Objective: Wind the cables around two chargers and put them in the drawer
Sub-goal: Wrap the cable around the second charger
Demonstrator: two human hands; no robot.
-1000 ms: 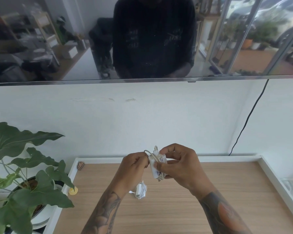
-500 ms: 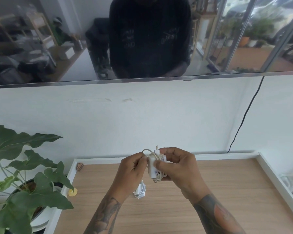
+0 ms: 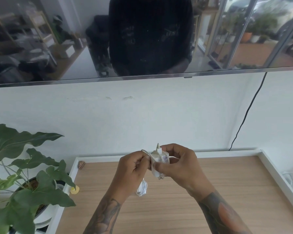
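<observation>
White charger is being held up above the wooden tabletop, between both hands. Right hand is gripping the charger body, thumb lying across its front face and fingers curling round the back and top. Left hand is pinching the cable just left of the charger, fingers curled tight on it; a short loop of cable is arching from that pinch over to the charger's top edge. A connector end is sticking up from the top of the charger, and metal prongs are showing at its bottom. Second charger is lying flat on the tabletop directly below the left hand, its cable already coiled round it, a plug tip poking out at the lower left. Tabletop is sitting inside a white raised frame. A small shell is sitting in the far-left corner of the wood, a yellow object is resting on the left frame edge. Potted plant is standing left of the frame. Black wire is running down the wall from the screen above.
</observation>
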